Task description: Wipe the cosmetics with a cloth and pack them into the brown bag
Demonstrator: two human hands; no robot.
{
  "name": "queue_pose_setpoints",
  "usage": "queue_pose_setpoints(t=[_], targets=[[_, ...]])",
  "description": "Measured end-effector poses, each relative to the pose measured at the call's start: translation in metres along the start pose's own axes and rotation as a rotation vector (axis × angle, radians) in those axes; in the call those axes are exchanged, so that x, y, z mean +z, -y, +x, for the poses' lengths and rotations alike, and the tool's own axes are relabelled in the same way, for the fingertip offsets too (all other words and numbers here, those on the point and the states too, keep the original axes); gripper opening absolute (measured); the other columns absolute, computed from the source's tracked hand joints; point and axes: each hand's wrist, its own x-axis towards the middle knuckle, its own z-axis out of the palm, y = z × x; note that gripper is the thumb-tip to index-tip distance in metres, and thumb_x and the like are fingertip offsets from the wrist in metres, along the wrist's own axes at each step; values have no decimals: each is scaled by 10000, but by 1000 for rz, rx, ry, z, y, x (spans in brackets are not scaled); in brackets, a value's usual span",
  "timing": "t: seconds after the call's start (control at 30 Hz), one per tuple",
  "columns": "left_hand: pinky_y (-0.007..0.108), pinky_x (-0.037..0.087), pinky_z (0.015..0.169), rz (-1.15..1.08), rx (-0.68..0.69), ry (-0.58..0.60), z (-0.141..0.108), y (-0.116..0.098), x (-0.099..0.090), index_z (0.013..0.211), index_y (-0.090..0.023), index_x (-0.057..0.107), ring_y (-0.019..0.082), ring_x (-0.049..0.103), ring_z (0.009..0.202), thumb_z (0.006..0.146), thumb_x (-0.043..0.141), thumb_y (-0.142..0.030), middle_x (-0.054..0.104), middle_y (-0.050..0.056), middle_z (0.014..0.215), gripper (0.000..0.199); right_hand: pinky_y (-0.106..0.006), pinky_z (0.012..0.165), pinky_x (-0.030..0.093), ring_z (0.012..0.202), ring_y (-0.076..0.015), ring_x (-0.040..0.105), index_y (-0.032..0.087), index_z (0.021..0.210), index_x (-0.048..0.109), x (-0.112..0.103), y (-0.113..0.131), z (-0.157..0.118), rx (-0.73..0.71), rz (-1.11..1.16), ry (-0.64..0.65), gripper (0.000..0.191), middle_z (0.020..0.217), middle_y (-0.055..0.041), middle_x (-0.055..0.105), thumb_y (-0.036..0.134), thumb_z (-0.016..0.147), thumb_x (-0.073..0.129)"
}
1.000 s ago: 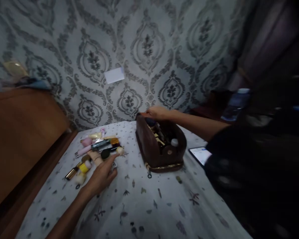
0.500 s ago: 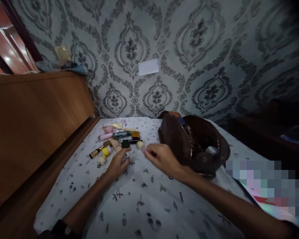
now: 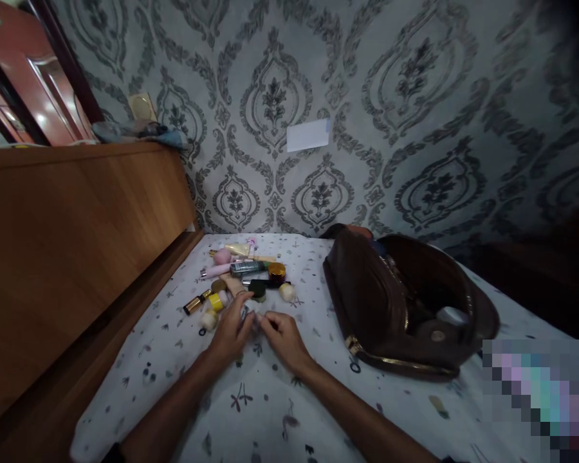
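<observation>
My left hand (image 3: pixel 230 329) is curled, thumb and forefinger close together around something small and pale that I cannot make out. My right hand (image 3: pixel 285 339) almost meets it, its fingers pinched at the same spot; what they hold is too small to name. Just beyond the fingertips lies a dark green round-lidded item (image 3: pixel 257 289). Beside my left hand are a yellow-banded small jar (image 3: pixel 216 300), a cream-coloured round item (image 3: pixel 209 319) and a gold-and-black tube (image 3: pixel 196 302). Another cream round item (image 3: pixel 287 292) lies past my right hand.
Farther back are a jar with an amber lid (image 3: pixel 276 271), a teal tube (image 3: pixel 248 267) and a pink round item (image 3: pixel 222 256). An unzipped brown leather bag (image 3: pixel 367 302) stands on the right of the patterned sheet (image 3: pixel 270 411). A wooden panel (image 3: pixel 87 238) borders the left.
My right hand has moved left, away from the bag, and now meets my left hand at the fingertips. The view has shifted slightly, with the bag appearing farther right.
</observation>
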Motion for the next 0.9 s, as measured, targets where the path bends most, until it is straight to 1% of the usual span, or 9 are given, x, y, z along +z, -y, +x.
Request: queue_pose_setpoints(t=[0.17,0.27,0.37,0.43,0.53,0.6,0.63,0.77,0.9], targets=[[388,454,993,5,-58,-38,1,0,-2,1261,-194,517,251,605,1143,922,498,-280,652,108,1211,351,-250,516,234,534,-103,292,219,550,292,0,0,-4,-36,1,35,413,547,44,282,456,859,431],[367,453,993,8,-82,-115,7,-2,-10,1251,-203,520,240,599,1155,928,502,-308,640,94,1227,341,-249,510,228,526,-99,275,220,554,277,-1,-1,-2,-33,7,43,415,546,48,262,444,870,426],[368,422,1045,44,-51,-240,27,0,-28,1303,-205,483,237,556,1226,936,493,-329,605,87,1286,387,-249,512,218,527,-98,280,217,557,274,-2,-2,-1,-28,3,47,416,547,47,268,428,876,437],[372,408,1071,136,-21,-304,52,8,-44,1331,-198,462,238,525,1268,936,479,-319,578,85,1335,414,-251,517,212,528,-98,289,214,558,277,-2,-3,-1,-26,-9,51,414,546,46,278,416,879,444],[352,486,987,376,-77,-200,107,29,-67,1260,-177,525,222,591,1166,945,421,-254,617,67,1280,340,-252,525,211,528,-98,302,211,560,283,-2,-4,-1,-35,-25,62,411,545,46,286,403,888,440],[352,528,906,450,-124,-150,146,48,-75,1189,-153,575,208,641,1031,946,401,-191,659,69,1165,302,-252,528,210,529,-99,306,209,561,284,-2,-4,-1,-38,-26,71,410,546,47,283,396,892,438],[369,522,925,497,-147,-125,164,58,-76,1179,-142,586,211,635,1035,950,414,-177,661,75,1146,288,-252,529,208,529,-99,307,209,561,285,-2,-4,0,-36,-24,75,409,545,47,283,392,892,438],[446,534,916,679,-229,41,216,94,-62,1205,-149,590,229,625,1062,953,567,-303,626,96,1202,296,-249,532,207,532,-100,310,207,560,287,-3,-4,0,-17,-21,76,389,546,47,291,360,878,450],[446,553,889,818,-267,322,237,115,-38,1252,-164,568,231,628,1065,936,605,-353,601,100,1255,369,-247,541,215,533,-100,325,203,553,290,-3,-6,1,8,-37,74,372,539,46,312,320,859,468]])
